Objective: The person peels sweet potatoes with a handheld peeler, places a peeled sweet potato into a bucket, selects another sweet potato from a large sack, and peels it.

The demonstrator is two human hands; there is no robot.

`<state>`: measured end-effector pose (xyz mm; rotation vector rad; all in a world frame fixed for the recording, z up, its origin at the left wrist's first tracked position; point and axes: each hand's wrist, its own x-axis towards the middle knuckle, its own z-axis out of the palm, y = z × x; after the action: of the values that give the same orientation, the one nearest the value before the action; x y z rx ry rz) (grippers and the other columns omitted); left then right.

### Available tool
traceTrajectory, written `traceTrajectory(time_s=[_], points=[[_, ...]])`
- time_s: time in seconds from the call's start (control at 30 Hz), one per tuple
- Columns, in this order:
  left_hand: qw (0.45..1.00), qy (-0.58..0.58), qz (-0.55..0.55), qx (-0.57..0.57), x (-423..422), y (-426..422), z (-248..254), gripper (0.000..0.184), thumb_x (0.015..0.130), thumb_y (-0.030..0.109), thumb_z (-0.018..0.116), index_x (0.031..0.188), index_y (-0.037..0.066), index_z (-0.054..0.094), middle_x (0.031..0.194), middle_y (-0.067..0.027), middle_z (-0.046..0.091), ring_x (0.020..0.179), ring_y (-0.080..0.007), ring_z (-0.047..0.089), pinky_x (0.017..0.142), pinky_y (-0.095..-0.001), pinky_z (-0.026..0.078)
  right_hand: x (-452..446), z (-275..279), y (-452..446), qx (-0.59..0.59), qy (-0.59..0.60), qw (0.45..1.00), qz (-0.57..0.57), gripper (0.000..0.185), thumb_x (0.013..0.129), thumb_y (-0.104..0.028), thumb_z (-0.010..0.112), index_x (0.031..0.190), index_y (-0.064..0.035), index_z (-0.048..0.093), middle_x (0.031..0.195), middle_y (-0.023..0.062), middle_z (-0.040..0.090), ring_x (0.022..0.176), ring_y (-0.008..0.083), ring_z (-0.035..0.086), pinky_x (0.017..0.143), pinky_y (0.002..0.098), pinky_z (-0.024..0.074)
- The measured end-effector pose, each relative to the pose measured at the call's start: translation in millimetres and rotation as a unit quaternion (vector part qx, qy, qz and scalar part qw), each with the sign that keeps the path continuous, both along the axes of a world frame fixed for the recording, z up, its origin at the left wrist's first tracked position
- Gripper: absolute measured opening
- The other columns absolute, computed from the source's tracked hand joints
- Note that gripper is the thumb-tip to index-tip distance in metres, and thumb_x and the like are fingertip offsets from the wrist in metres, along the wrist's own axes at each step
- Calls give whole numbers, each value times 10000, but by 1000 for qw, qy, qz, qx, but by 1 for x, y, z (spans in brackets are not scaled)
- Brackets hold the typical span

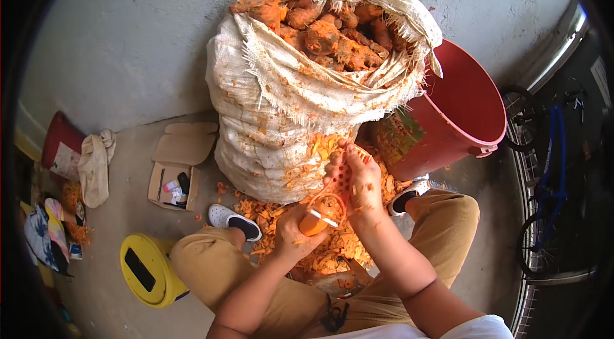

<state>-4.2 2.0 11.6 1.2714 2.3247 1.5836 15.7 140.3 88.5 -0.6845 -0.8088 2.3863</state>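
**Root part peeled; many more in the sack**

To the left of your left hand sits a yellow tub [167, 262], with an open box [182, 146] farther out. Your left hand [297, 231] is closed around a root [313, 224], which lies between your two hands. By the left palm its surface is smooth, bright orange; you cannot tell how much skin remains elsewhere. Beyond both hands, the sack [272, 99] gapes, heaped with other roots [323, 37] that look rough and unpeeled, so a good deal seems left. The peeler [342, 183] has its white blade at the root. Peelings [342, 249] spread under and around your hands, suggesting plenty is done. Your right hand [362, 187] is curled firmly round the peeler's handle. Past it, rightward, stands a red bin [467, 93]; its bottom is out of sight, so you cannot tell what it holds.
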Motion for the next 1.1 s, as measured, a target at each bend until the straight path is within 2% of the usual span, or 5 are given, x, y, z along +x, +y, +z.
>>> traceTrajectory(time_s=[0.47, 0.6, 0.67, 0.93, 1.1], points=[[1000, 22, 16, 13, -9, 0, -17, 304, 533, 145, 686, 773, 35, 534, 663, -103, 534, 575, -286, 544, 522, -350, 455, -9, -15, 3, -84, -24, 996, 34, 151, 867, -140, 429, 848, 2, 474, 602, 54, 499, 459, 126, 476, 425, 275, 459], [996, 77, -31, 14, -9, -5, -15, 208, 566, 78, 614, 731, 32, 497, 606, -87, 501, 506, -253, 529, 459, -327, 433, -21, -98, 55, 66, -4, 995, -70, 158, 870, -157, 433, 851, -8, 483, 601, 53, 488, 475, 148, 480, 437, 290, 456], [998, 44, -29, 26, -10, -9, -19, 212, 565, 86, 619, 736, 34, 504, 605, -82, 500, 510, -251, 532, 462, -323, 435, -8, -173, 109, -102, 89, 985, -103, 147, 862, -152, 452, 855, -9, 484, 604, 45, 487, 493, 148, 481, 444, 291, 448], [999, -14, 10, -42, -15, 1, -28, 295, 542, 149, 676, 782, 33, 549, 676, -113, 564, 595, -284, 566, 534, -334, 468, 4, -28, 7, -33, 5, 999, -10, 151, 863, -149, 432, 873, -3, 471, 605, 49, 505, 471, 121, 474, 438, 254, 444], [999, 13, 7, -44, -10, 4, -25, 299, 549, 151, 676, 794, 23, 561, 702, -137, 576, 615, -296, 574, 549, -342, 476, -6, -78, 27, -61, -24, 997, -39, 137, 864, -99, 407, 903, 17, 469, 616, 60, 505, 482, 136, 477, 441, 264, 453]])
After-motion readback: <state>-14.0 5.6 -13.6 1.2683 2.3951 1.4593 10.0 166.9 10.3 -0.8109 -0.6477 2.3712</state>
